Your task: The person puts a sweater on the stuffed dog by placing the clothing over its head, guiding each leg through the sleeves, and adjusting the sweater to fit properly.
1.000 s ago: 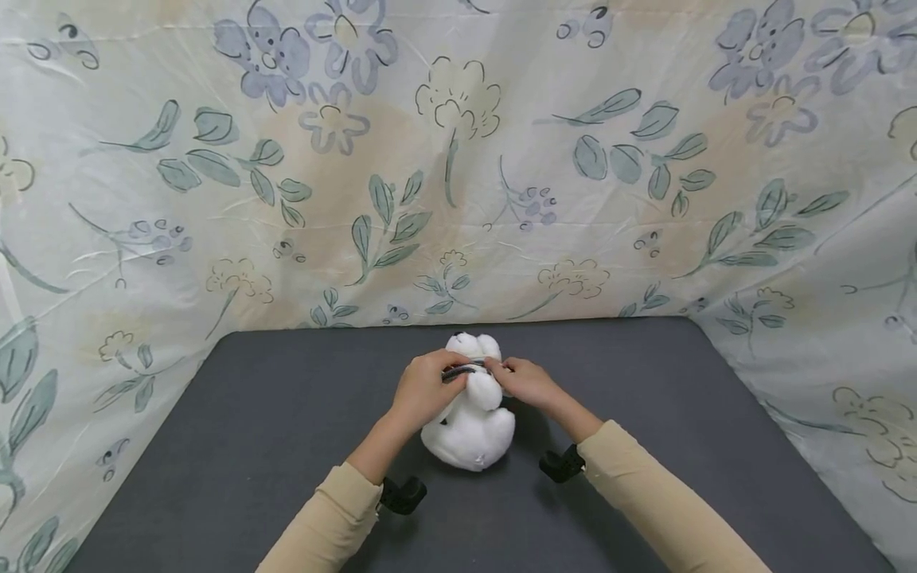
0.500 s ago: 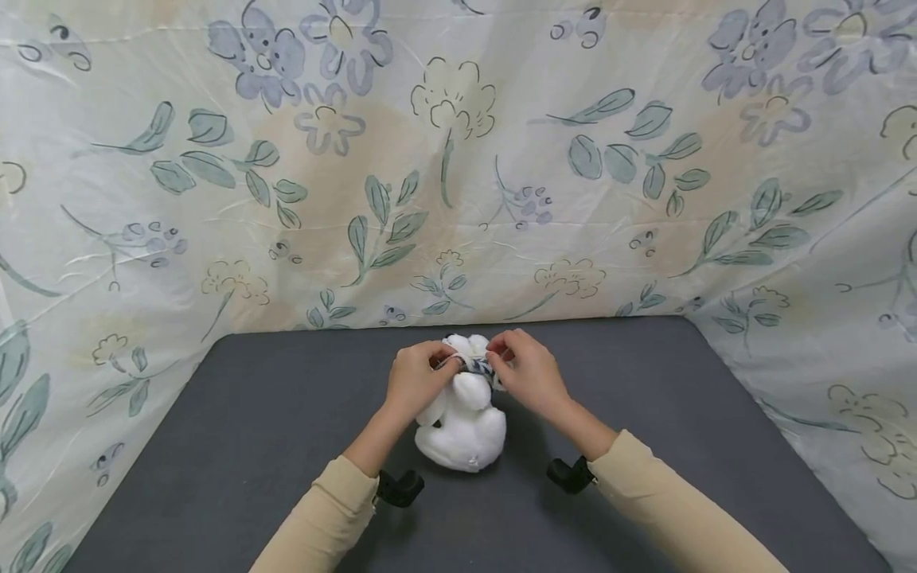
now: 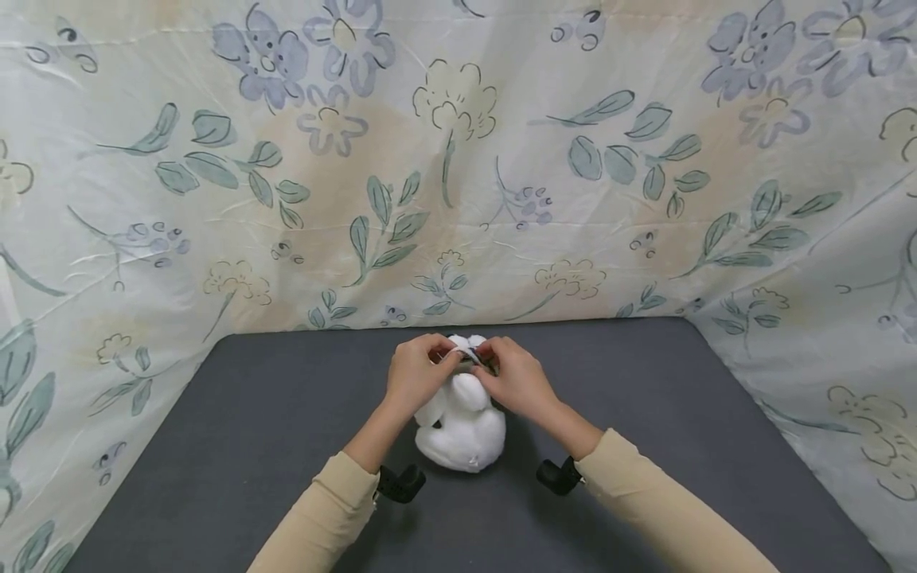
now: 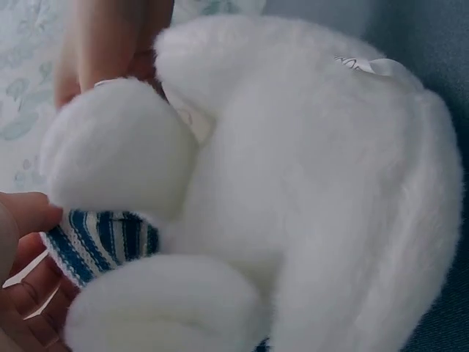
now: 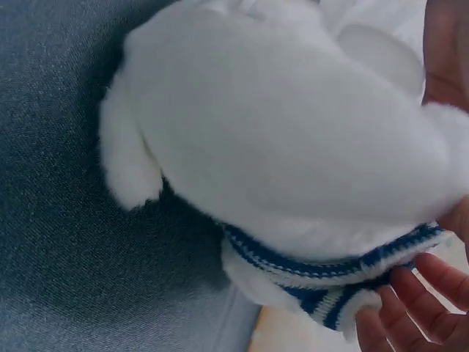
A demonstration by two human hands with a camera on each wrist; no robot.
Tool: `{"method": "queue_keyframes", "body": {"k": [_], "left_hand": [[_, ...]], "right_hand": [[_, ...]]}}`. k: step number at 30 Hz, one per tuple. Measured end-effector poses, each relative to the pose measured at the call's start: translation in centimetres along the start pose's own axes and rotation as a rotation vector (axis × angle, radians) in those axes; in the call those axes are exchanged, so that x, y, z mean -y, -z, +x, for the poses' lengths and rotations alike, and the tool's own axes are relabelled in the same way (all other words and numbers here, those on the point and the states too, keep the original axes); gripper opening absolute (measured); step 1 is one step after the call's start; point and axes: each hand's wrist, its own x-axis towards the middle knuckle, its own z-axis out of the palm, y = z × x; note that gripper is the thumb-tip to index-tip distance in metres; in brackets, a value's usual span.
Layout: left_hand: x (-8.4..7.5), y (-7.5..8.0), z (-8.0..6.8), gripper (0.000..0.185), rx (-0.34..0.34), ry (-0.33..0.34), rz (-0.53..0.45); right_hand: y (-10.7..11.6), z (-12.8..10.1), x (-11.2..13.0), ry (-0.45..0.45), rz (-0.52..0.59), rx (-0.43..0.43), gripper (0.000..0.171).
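A white plush toy [image 3: 462,434] sits on the dark table, its rounded limbs towards me. Round its neck runs a blue-and-white striped knit scarf [image 5: 322,273], also visible between two limbs in the left wrist view. My left hand [image 3: 419,378] pinches the scarf at the toy's upper left, thumb and fingertips on its edge. Opposite it, my right hand [image 3: 517,380] holds the scarf with thumb and fingers, the fingertips close to the left ones. The toy's head is mostly hidden behind both hands.
The dark grey table [image 3: 286,446] spreads around the toy. Behind it and along the sides hangs a floral curtain [image 3: 458,175]. Black wrist cameras [image 3: 401,484] jut out below both cuffs.
Both hands first held the scarf across the toy's neck. The right hand then rose and spread outward, and has now come back in towards the left. The toy shifted slightly left in view.
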Motion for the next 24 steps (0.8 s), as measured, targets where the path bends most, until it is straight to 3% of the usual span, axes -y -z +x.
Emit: {"method": "queue_keyframes", "body": {"k": [4, 9, 17, 24], "left_hand": [[-0.1, 0.0, -0.2, 0.006, 0.035, 0.001, -0.023], [0.0, -0.1, -0.3, 0.006, 0.059, -0.005, -0.023], [0.9, 0.1, -0.5, 0.005, 0.092, -0.016, -0.028], [1.4, 1.3, -0.6, 0.01, 0.177, -0.045, -0.129]], "right_hand": [[-0.5, 0.6, -0.5, 0.005, -0.071, 0.002, 0.021], [-1.0, 0.9, -1.0, 0.014, -0.112, -0.013, 0.01], [-0.7, 0.8, -1.4, -0.003, -0.017, -0.002, 0.005], [-0.1, 0.8, -1.3, -0.043, 0.043, 0.014, 0.008]]}}
